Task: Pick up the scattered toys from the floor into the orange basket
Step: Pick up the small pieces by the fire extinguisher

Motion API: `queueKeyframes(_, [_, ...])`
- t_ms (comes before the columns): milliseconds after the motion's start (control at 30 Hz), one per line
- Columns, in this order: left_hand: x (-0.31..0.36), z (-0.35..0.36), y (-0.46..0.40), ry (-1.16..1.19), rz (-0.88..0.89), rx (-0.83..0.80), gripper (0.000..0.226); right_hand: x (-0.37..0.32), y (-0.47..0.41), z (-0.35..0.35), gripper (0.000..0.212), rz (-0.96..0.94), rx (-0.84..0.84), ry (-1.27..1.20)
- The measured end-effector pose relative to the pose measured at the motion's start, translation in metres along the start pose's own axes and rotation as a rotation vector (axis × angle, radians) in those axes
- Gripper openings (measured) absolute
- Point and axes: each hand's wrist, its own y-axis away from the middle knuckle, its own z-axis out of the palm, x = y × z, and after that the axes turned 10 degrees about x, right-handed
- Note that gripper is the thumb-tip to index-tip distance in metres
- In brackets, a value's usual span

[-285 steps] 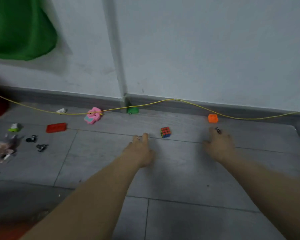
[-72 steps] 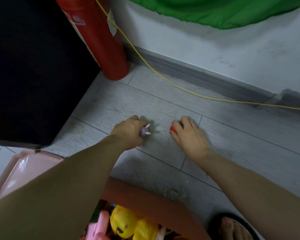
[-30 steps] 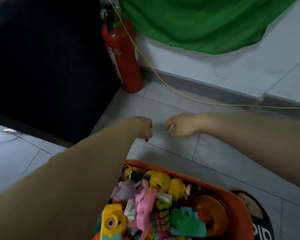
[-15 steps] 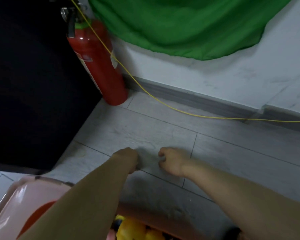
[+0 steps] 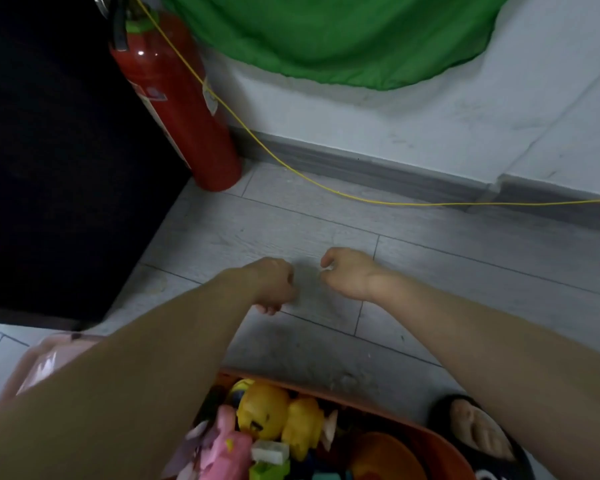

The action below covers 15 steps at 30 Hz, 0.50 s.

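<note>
Compared with the frame half a second earlier, more of the orange basket (image 5: 440,441) shows at the bottom edge, with its yellow and pink toys (image 5: 267,410) visible. The basket is cut off by the frame and partly covered by the left forearm. Both fists hover at center frame: the left hand (image 5: 272,284) is clenched; its contents cannot be determined. The right hand (image 5: 349,273) pinches a small pale object (image 5: 327,268), too small to identify.
</note>
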Motion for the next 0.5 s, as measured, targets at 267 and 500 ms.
queueKeyframes(267, [0.037, -0.042, 0.061, 0.199, 0.107, 0.039, 0.015, -0.009, 0.053, -0.032, 0.021, 0.17, 0.07, -0.417])
queueKeyframes(500, [0.063, -0.058, 0.134, 0.173, 0.162, -0.195, 0.015, -0.011, 0.144, -0.102, 0.016, 0.152, 0.125, -0.299])
